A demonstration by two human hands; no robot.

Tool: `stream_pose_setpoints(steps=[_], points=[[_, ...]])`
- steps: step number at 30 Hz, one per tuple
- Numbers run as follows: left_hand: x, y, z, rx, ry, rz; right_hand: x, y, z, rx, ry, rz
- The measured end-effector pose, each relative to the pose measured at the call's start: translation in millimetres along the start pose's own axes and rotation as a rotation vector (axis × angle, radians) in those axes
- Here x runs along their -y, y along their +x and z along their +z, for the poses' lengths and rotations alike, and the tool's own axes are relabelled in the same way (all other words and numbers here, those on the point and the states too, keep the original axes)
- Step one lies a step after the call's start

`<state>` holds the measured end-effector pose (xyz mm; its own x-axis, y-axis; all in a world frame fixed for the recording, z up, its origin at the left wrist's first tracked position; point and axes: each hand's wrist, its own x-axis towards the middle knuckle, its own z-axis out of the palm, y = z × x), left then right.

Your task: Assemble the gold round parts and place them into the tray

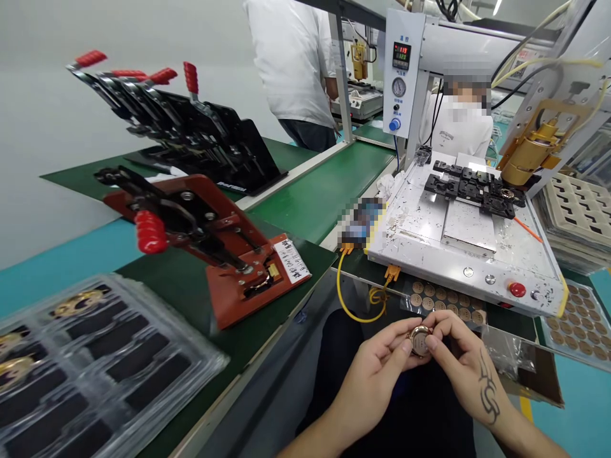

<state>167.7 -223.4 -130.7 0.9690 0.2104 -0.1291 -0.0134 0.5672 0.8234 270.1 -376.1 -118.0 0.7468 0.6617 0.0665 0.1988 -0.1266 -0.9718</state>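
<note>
Low in the middle of the view, my left hand (377,366) and my right hand (461,356) meet over my lap. Together they pinch a small round gold-rimmed part (419,340) between thumbs and fingertips. A tattoo marks the back of my right hand. Just beyond my fingers lies a tray of round brown discs (443,300) under the front edge of a white machine base (458,254).
A red toggle-clamp jig (210,245) sits on the green mat to my left, with black clamp jigs (191,137) behind it. Clear plastic trays (90,369) holding gold parts lie at lower left. A brass dispensing head (529,152) hangs over black fixtures. Two people stand behind.
</note>
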Motion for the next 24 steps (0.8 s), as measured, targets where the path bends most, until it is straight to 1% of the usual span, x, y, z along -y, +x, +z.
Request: stream_pose_setpoints(steps=[9, 15, 17, 20, 22, 24], points=[[2, 0, 1.9, -0.001, 0.045, 0.004, -5, -1, 0, -0.008, -0.007, -0.008], [7, -3, 3.7, -0.037, 0.127, 0.017, -2, -2, 4, -0.035, -0.029, -0.040], [9, -3, 4.0, -0.057, 0.163, 0.021, -5, -4, 5, -0.054, -0.067, -0.080], [13, -3, 2.2, -0.085, 0.235, 0.031, -13, -5, 7, -0.110, -0.187, -0.179], [14, -2, -0.6, -0.091, 0.297, 0.040, -18, -5, 6, -0.147, -0.263, -0.216], [14, -2, -3.9, -0.081, 0.368, 0.053, -20, -2, 2, -0.119, -0.327, -0.217]])
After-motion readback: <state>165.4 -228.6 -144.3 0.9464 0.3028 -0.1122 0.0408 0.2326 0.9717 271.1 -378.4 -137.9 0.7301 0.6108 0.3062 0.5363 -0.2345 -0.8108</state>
